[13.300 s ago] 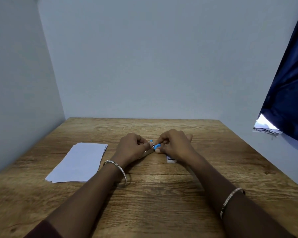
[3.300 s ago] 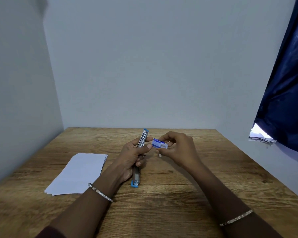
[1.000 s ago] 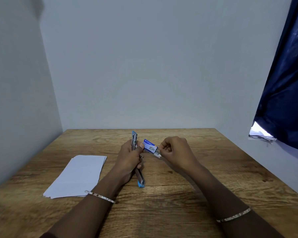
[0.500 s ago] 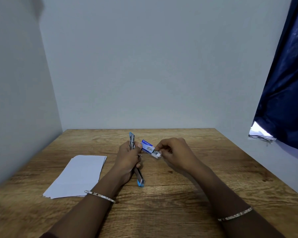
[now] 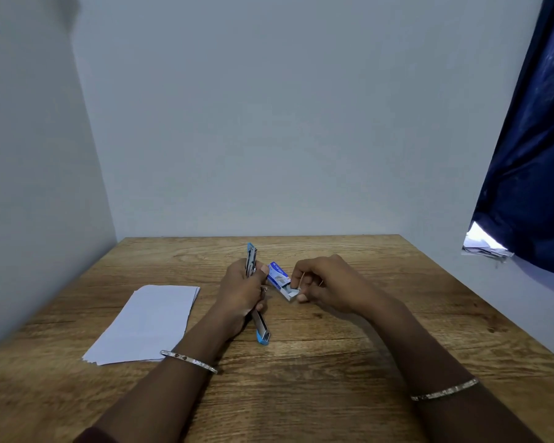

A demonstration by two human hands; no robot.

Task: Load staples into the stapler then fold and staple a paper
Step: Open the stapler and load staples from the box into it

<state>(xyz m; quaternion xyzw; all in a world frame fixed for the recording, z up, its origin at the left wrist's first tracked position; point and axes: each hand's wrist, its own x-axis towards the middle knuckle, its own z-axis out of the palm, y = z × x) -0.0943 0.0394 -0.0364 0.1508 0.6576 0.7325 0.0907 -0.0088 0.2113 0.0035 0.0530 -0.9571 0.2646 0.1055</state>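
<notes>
Fingers of the left hand (image 5: 242,290) wrap the opened blue-and-silver metal stapler (image 5: 256,294), thumb pinning the small blue staple box (image 5: 280,281); the right hand (image 5: 325,282) pinches its open end above the wooden table (image 5: 333,362), white paper stack (image 5: 147,321) lying left.

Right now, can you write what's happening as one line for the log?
step: loading staples | left hand: holds opened stapler and staple box | right hand: at box's open end | paper: flat, untouched
</notes>
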